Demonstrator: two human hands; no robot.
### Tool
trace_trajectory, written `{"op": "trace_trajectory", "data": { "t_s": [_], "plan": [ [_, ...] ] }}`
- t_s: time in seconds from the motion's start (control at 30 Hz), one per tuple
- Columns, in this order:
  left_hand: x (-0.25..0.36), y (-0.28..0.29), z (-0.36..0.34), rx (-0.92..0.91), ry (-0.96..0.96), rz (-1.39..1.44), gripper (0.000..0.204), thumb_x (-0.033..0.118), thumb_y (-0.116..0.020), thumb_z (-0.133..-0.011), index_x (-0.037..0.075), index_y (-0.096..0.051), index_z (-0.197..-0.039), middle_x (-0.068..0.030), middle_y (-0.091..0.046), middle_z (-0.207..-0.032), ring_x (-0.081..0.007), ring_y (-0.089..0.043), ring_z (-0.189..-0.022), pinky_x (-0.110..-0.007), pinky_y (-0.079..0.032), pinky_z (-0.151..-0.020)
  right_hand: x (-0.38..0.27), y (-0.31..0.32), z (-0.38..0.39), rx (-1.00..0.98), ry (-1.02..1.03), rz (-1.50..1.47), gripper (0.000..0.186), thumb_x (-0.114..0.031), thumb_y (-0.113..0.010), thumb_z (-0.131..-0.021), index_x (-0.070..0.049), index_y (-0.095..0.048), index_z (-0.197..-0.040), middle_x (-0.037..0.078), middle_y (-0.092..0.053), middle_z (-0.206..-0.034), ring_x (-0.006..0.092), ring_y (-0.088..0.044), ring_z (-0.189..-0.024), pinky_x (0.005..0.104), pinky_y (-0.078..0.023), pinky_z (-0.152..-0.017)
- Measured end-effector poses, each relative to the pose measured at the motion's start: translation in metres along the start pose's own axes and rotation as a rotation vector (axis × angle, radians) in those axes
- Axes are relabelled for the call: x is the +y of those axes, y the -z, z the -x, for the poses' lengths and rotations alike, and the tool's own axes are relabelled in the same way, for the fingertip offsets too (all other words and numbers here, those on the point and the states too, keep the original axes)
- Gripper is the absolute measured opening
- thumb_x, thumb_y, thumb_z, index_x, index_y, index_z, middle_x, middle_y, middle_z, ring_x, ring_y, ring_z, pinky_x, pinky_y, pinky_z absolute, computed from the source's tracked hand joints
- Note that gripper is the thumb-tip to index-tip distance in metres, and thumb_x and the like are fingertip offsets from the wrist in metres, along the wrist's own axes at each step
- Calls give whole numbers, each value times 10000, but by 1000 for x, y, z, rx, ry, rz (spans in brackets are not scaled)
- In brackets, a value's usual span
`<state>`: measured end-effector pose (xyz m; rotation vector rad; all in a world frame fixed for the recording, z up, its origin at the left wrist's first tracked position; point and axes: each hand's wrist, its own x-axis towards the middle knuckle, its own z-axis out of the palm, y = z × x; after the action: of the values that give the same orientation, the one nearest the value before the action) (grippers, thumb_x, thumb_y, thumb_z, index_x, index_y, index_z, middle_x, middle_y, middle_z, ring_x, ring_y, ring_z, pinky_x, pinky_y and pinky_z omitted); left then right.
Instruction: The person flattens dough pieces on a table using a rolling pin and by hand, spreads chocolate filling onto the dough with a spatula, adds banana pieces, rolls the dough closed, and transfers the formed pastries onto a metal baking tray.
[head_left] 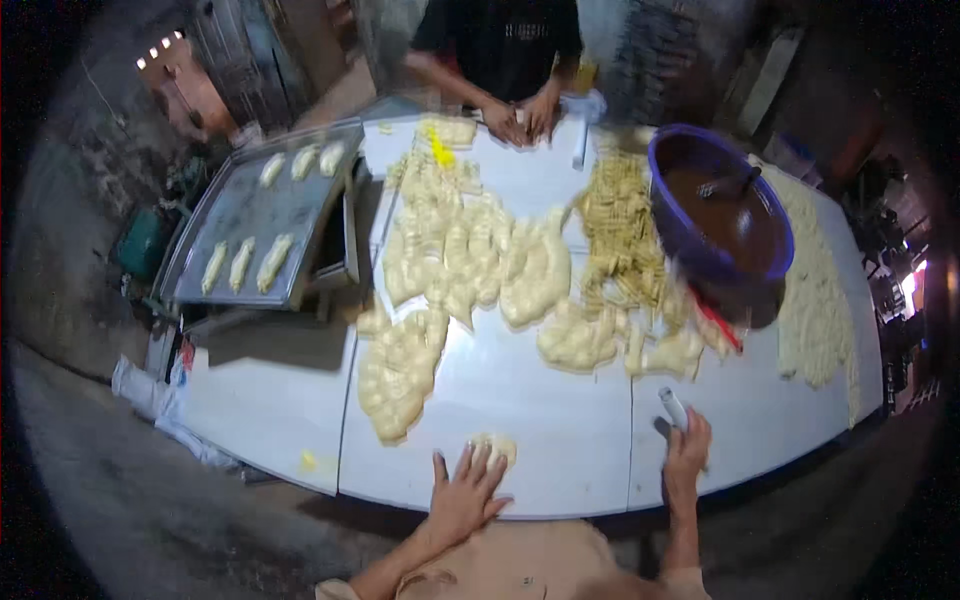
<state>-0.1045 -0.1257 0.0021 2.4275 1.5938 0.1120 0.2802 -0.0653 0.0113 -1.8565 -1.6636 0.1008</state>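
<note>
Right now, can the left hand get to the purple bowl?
Probably not without leaning. The left hand lies flat on a dough piece at the near edge; the purple bowl sits across the table, past dough piles.

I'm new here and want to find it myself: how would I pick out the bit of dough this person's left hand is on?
Start at the long white table and follow its near edge, closest to the camera wearer. There the left hand lies spread, fingertips on a small dough piece. Unlike the big heaps of dough pieces farther up the table, it lies alone, apart from any heap.
</note>
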Motion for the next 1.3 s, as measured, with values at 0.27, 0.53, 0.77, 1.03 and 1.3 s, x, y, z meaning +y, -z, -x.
{"op": "trace_trajectory", "data": {
  "t_s": [0.27, 0.53, 0.77, 1.03, 1.3],
  "plan": [
    [-3, -3, 32, 455, 94, 201, 960, 385, -757, -898, 103, -189, -1619, -335, -160, -1626, -517, -210, -1500, -775, -132, -1123, -134, -44, -11, -485, 635, -215, 507, -42, -632, -866, -61, -579, -1370, 101, -650, -1252, 293, -602, -1136, 441, -461, -973],
    [1, 4, 2, 206, 327, 100, 666, 348, -571, -996, -15, -396, -1526, -230, -342, -1606, -434, -243, -1515, -740, -39, -1164, -179, -87, 14, -687, 706, 23, 618, -424, -624, -946, -118, -504, -1469, 125, -448, -1552, 314, -392, -1437, 581, -299, -1144],
    [-39, 24, -62, 167, 377, 128, 593, 357, -480, -1032, 23, -431, -1519, -242, -334, -1607, -427, -240, -1519, -756, 10, -1148, -174, -111, -19, -586, 491, 193, 617, -454, -579, -989, -172, -468, -1527, 148, -365, -1615, 359, -282, -1511, 659, -172, -1181],
    [-95, 40, -159, 311, 236, 47, 585, 393, -536, -1008, 140, -452, -1529, -226, -233, -1651, -428, -136, -1546, -775, -13, -1139, -196, -133, -97, -315, 556, -9, 557, -433, -685, -921, -153, -601, -1395, 196, -497, -1447, 402, -459, -1339, 560, -367, -1093],
    [-87, 59, -128, 235, -4, 167, 753, 454, -642, -954, 186, -339, -1589, -248, -198, -1652, -447, -169, -1535, -722, -151, -1167, -168, -89, -49, -630, 616, -110, 486, -411, -758, -844, -107, -684, -1216, 113, -639, -963, 317, -626, -862, 450, -483, -753]
  ]
}}
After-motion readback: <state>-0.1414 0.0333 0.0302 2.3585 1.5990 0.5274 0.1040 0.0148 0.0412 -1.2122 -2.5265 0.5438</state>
